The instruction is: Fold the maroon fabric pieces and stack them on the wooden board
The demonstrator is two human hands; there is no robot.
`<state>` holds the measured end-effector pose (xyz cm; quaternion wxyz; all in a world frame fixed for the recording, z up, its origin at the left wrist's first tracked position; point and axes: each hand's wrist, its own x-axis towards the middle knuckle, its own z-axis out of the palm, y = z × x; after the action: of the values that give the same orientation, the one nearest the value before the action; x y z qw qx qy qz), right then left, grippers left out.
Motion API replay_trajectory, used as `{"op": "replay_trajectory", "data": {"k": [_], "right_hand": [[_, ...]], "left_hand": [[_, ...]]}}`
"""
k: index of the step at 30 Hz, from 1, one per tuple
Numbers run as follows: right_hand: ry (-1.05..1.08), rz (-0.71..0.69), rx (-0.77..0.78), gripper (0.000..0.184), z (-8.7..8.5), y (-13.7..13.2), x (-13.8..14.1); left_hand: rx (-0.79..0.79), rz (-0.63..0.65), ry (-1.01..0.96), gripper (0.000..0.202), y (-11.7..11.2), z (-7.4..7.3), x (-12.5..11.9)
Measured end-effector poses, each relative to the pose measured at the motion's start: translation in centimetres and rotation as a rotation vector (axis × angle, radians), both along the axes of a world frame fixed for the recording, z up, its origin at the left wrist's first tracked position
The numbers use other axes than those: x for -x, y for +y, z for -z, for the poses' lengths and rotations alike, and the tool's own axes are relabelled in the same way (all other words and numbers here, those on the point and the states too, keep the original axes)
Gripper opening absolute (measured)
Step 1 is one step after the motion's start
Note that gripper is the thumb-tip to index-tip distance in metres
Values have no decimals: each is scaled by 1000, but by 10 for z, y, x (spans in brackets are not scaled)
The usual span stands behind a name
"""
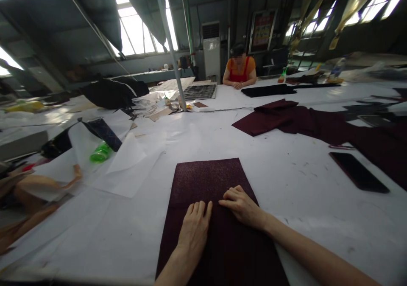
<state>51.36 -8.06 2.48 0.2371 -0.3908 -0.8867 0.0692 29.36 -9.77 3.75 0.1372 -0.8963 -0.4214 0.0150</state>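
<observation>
A dark maroon fabric panel (206, 180) lies flat on the white paper-covered table (286, 171) right in front of me. My left hand (194, 226) rests palm down on the panel with its fingers stretched out side by side. Just to its right, my right hand (242, 205) also lies on the cloth, fingers extended and slightly curved, pointing left toward the left hand. Neither hand holds anything.
More maroon cloth (286, 118) is spread at the right, with a dark phone (358, 171) beside it. Loose white paper (127, 163), a green bottle (101, 152) and dark bags sit at the left. A person in orange (239, 70) sits at the far side, behind a metal pole (171, 48).
</observation>
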Motion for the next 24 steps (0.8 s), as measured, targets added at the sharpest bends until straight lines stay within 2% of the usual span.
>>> {"op": "replay_trajectory", "data": {"k": [8, 12, 17, 21, 24], "right_hand": [[1, -26, -1, 31, 7, -1, -25], [-7, -49, 8, 32, 4, -3, -37], [-23, -73, 23, 33, 0, -5, -50], [-35, -78, 14, 32, -3, -6, -59], [-51, -81, 2, 31, -3, -6, -67]], "left_hand": [[60, -21, 16, 59, -4, 2, -22], [53, 34, -24, 54, -4, 3, -32], [82, 3, 7, 61, -4, 3, -47], [44, 55, -20, 53, -4, 7, -57], [28, 68, -14, 55, -6, 10, -62]]}}
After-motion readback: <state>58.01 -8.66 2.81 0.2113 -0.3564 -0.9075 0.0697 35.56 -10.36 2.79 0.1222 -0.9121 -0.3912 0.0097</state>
